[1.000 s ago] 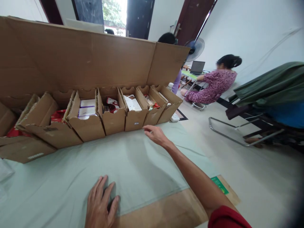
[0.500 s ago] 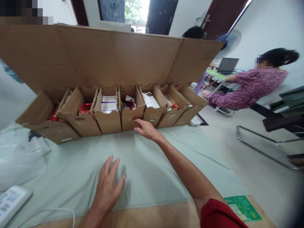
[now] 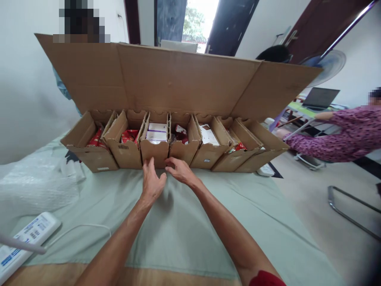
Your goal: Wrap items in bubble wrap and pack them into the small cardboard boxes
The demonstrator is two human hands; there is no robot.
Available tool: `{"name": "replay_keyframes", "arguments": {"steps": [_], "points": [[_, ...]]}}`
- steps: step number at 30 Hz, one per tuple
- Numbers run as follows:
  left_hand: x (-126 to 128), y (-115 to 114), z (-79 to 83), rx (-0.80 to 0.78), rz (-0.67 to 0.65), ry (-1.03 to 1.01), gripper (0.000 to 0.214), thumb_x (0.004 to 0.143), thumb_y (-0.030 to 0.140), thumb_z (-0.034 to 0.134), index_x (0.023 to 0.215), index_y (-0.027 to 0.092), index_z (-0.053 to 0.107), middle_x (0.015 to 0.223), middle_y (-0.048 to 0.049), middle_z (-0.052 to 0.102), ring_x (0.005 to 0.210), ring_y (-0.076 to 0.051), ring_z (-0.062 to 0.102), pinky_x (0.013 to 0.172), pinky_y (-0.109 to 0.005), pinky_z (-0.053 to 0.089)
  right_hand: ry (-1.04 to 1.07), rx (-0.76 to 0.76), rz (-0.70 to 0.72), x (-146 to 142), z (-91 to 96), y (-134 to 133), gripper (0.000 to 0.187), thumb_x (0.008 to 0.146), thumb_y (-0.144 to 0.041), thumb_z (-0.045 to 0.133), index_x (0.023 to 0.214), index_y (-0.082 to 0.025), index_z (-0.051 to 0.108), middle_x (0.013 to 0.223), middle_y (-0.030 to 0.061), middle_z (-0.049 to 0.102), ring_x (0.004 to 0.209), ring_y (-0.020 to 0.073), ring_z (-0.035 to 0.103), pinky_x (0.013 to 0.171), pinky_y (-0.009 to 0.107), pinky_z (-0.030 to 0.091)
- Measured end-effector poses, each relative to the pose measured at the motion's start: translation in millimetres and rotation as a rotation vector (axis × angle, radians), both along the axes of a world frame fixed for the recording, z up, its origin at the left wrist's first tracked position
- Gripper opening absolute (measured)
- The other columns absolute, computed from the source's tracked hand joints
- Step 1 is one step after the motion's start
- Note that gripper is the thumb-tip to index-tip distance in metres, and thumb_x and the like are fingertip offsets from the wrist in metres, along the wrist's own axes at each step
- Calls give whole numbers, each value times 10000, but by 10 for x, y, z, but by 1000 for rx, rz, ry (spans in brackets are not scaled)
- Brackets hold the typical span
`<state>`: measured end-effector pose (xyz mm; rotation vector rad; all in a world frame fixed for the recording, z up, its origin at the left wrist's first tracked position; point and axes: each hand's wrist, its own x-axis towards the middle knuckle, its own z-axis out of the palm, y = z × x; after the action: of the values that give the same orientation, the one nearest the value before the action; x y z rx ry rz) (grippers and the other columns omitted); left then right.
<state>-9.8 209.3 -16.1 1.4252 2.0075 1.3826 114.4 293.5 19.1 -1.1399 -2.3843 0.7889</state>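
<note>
Several narrow cardboard boxes stand side by side in a row across the table. My left hand is at the lower front of the box with white and purple cartons, fingers apart. Close by, my right hand has its fingertips at the bottom front of the box with dark red packets, near the gap between the two boxes. Its fingers are bent but apart, and nothing shows in either hand. Red packets lie in a box further left, and a white carton sits in one to the right.
A tall cardboard sheet stands behind the boxes. On the left lie bubble wrap and a white power strip with a cable. A pale green cloth covers the table. One person is behind the sheet; another in purple sits at right.
My left hand has reached forward to the boxes, beside my right hand. My right hand stays low at the box fronts. The camera view has turned left.
</note>
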Motion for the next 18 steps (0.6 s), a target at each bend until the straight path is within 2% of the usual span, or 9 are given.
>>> {"name": "replay_keyframes", "arguments": {"steps": [3,5,6,8,10,12,13,16,18], "points": [[-57,-183,46,-24,-65,16,666,876,251,554,1485,30,396,1569,-268,360,1532,-370,295,1246,-520,280,37,-14,11,167,44,-165,348,876,-179,652,1219,-201,707,1138,84,774,1012,208,706,855,313,513],[-104,-419,22,-49,-107,24,630,883,295,550,1448,32,459,1555,-286,379,1516,-409,314,1206,-582,336,93,-33,33,459,87,-342,282,888,-205,644,1153,-220,741,1083,58,788,963,194,716,823,297,518],[-130,-561,-27,-65,-120,29,609,885,338,556,1424,58,500,1554,-283,384,1494,-432,346,1143,-613,413,125,-33,26,662,115,-430,234,901,-230,635,1100,-229,760,1041,44,795,928,189,721,803,290,521],[-178,-859,-204,-114,-178,135,547,927,436,521,1403,169,557,1570,-216,408,1442,-409,434,972,-568,568,165,29,-88,1168,200,-566,192,932,-294,609,1003,-235,778,957,27,802,851,183,725,762,283,529],[-186,-1132,-449,-99,-266,299,497,943,448,495,1345,181,615,1541,-207,454,1389,-408,490,990,-600,550,138,199,-346,1756,335,-602,218,952,-334,586,983,-226,774,905,35,797,789,190,716,742,299,541],[-128,-1338,-681,-61,-305,460,482,958,430,479,1327,160,629,1511,-229,477,1383,-423,483,1035,-646,500,-8,459,-654,2322,513,-505,228,965,-280,553,1048,-211,753,952,67,793,808,210,711,779,344,556],[-81,-1409,-769,-34,-309,524,476,961,420,479,1322,151,631,1507,-237,475,1403,-432,456,1058,-662,472,-141,594,-777,2560,606,-410,243,962,-229,537,1102,-208,734,1046,96,784,896,231,708,837,383,557],[61,-1502,-885,39,-296,643,479,968,406,483,1331,123,616,1519,-260,445,1478,-450,340,1108,-683,408,-294,639,-815,2991,821,-28,435,826,-70,683,1257,-130,674,1386,236,636,1272,362,565,1057,563,437],[109,-1506,-874,61,-288,677,482,974,400,480,1338,108,601,1524,-269,428,1507,-445,285,1128,-680,386,-368,598,-762,3069,879,219,489,768,-22,746,1244,-120,684,1467,258,563,1374,402,470,1095,608,383]]}}
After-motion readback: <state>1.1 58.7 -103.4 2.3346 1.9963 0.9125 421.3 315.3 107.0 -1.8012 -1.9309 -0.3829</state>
